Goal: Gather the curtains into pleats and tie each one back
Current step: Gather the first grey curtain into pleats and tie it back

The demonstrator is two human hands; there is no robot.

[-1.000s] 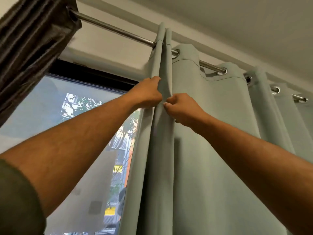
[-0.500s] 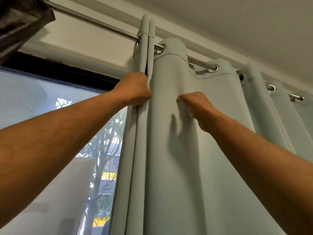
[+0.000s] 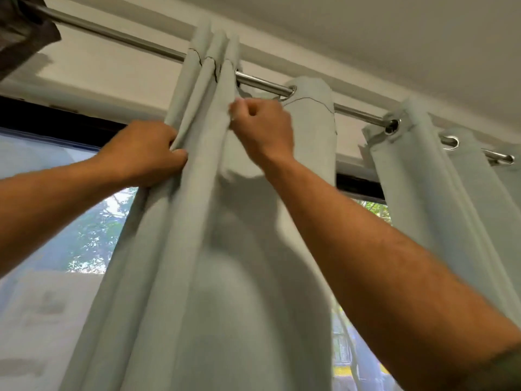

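A pale green eyelet curtain [image 3: 214,277] hangs from a steel rod [image 3: 262,82] in front of a window. Near its top, three folds stand bunched together at the left end. My left hand [image 3: 143,152] grips the two left folds just below the rod. My right hand [image 3: 260,128] pinches the third fold's edge a little higher, right beside them. More of the curtain [image 3: 417,193] hangs loose to the right, with a gap of window showing between.
A dark brown curtain [image 3: 22,32] is bunched on the rod at the top left. The black window frame [image 3: 56,119] runs behind my arms, with trees and buildings outside. The ceiling lies close above the rod.
My right hand took another section of curtain and pulled it left against the folds in my left hand, making a third pleat. A gap opened in the curtain to the right.
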